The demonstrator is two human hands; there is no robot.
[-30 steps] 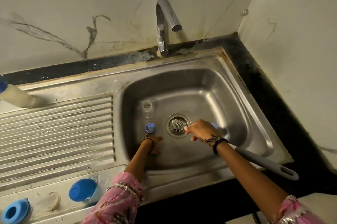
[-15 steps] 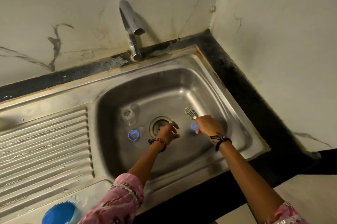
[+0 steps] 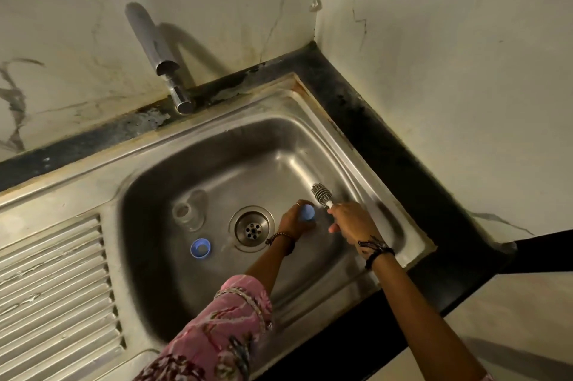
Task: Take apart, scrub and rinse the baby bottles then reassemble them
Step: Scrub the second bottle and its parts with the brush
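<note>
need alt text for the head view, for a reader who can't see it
Over a stainless steel sink, the left hand holds a small blue plastic bottle part while the right hand grips a white bristled bottle brush. A clear glass bottle and blue plastic ring lie left of the drain.

Single head-worn view, wide-angle, looking forward and steeply down from above the sink (image 3: 366, 145). Basin is sitting in the centre of the frame, tilted so its far rim is running from lower left up toward the right. Tap (image 3: 155, 48) is leaning in at upper left, seen from above. Wall corner is rising at upper right; wide lens is bending straight edges near the borders. Drainboard ribs (image 3: 52, 281) are filling the lower left edge. Both forearms are entering from the bottom edge, hands reaching into mid-frame, so the camera is sitting close, within arm's reach. No second view to compare.
</note>
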